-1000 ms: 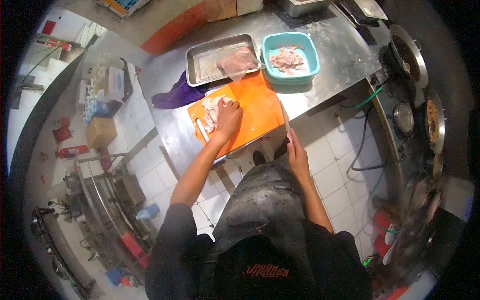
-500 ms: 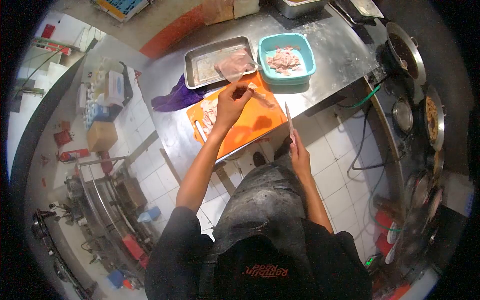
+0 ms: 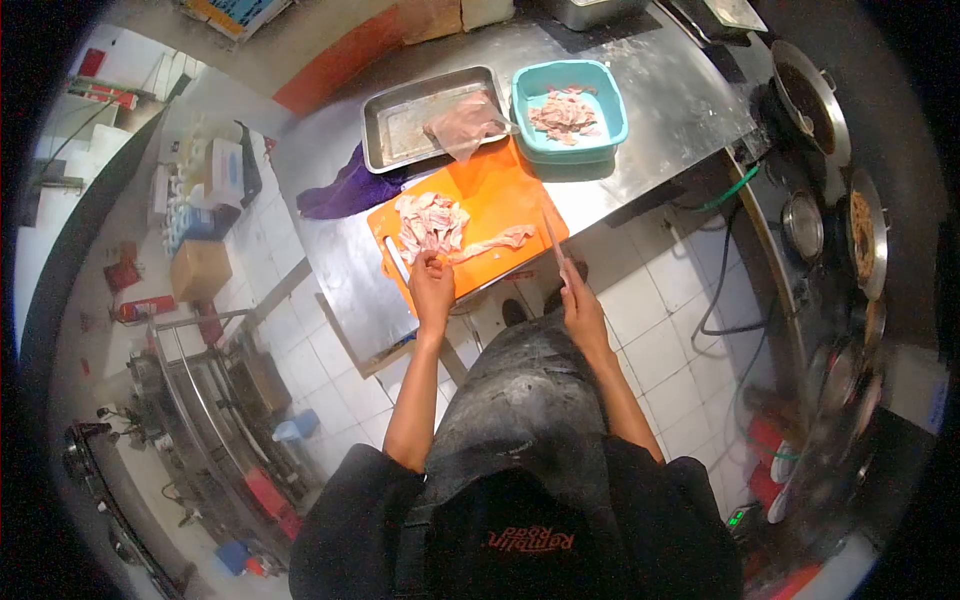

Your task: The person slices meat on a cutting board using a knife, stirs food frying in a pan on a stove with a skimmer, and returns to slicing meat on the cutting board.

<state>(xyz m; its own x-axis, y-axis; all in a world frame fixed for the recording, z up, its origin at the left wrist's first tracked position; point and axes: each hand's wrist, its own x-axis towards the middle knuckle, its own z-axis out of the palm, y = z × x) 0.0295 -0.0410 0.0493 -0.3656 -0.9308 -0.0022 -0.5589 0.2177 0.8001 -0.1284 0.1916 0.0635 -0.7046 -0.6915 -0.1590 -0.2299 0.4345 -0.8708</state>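
On the orange cutting board (image 3: pixel 490 195) lies a heap of pale raw meat (image 3: pixel 432 222), with a long strip of meat (image 3: pixel 503 240) stretching to its right. My left hand (image 3: pixel 433 285) is at the board's near edge, fingers pinched together at the strip's left end below the heap. My right hand (image 3: pixel 583 312) grips a knife (image 3: pixel 555 245), its blade pointing away over the board's right edge. A turquoise tub (image 3: pixel 570 150) behind the board holds cut meat pieces (image 3: pixel 565 115). Beside it, a metal tray (image 3: pixel 400 140) holds meat in a clear plastic bag (image 3: pixel 466 122).
A purple cloth (image 3: pixel 350 190) lies left of the board on the steel table (image 3: pixel 670 110). Pans (image 3: pixel 808 100) stand on the stove at the right. A metal rack (image 3: pixel 205 400) and a cardboard box (image 3: pixel 200 270) are at the left.
My left hand lifted a strip off the heap, and the strip now lies along the board; the hand has come back to the near edge. The knife has shifted slightly left.
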